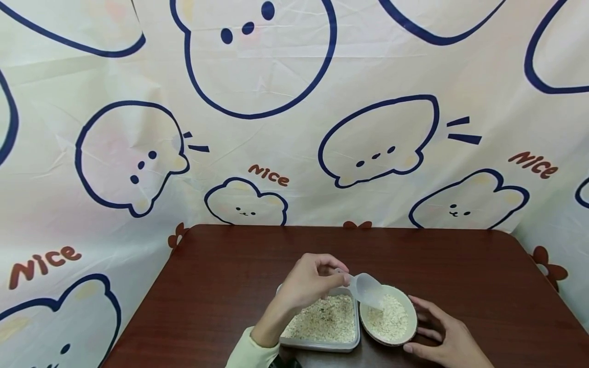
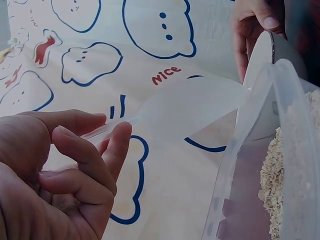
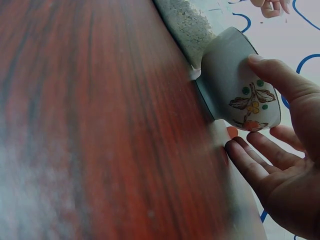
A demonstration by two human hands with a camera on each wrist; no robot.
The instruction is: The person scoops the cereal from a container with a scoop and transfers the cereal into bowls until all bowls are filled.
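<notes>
The left hand [image 1: 309,280], above the tray [image 1: 322,346], pinches the scoop [image 1: 366,289] by its handle; the scoop tilts over the bowl [image 3: 225,75] of oats [image 1: 391,319]. From the far side, the right hand [image 1: 453,336] holds the bowl, thumb and fingers spread around its wall, just beside the tray.

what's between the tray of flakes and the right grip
In the head view, the bowl, also holding flakes, stands between tray and right grip.

The backdrop [image 1: 294,138] reads "Nice" [image 1: 55,259], probably also where blurred.
</notes>
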